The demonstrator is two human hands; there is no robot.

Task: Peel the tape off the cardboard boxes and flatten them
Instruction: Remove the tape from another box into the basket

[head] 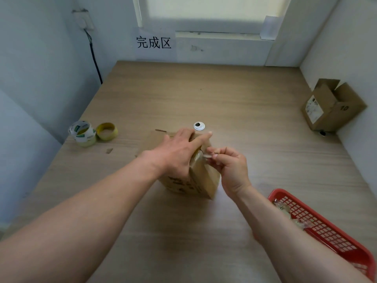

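A brown cardboard box [204, 180] stands in the middle of the table [204, 94], a bit nearer the front edge. It is tall and thin, with dark print low on its front side. The left hand [177, 152] lies over the top of the box and presses on it. Its fingers are spread and mostly straight, and one finger points out to the right. The right hand [230, 166] is just beside the box on its right side. Its thumb and fingers pinch a thin, clear, shiny strip of tape [206, 156]. The strip runs from the fingers to the upper edge of the box.

The table is smooth, pale wood with fine lines in it. A small round white cap [199, 126] sits in the table just behind the box. Near the left edge are two rolls of tape. One is a white roll [82, 132] with green print, and the other is a yellow roll [107, 130]. They touch each other. An open box [334, 107] with its flaps up lies tilted at the right edge, against the wall. It has a white label on one side. At the front right corner is a red plastic basket [326, 227] with a grid of small holes. Crumpled clear bits lie in it.
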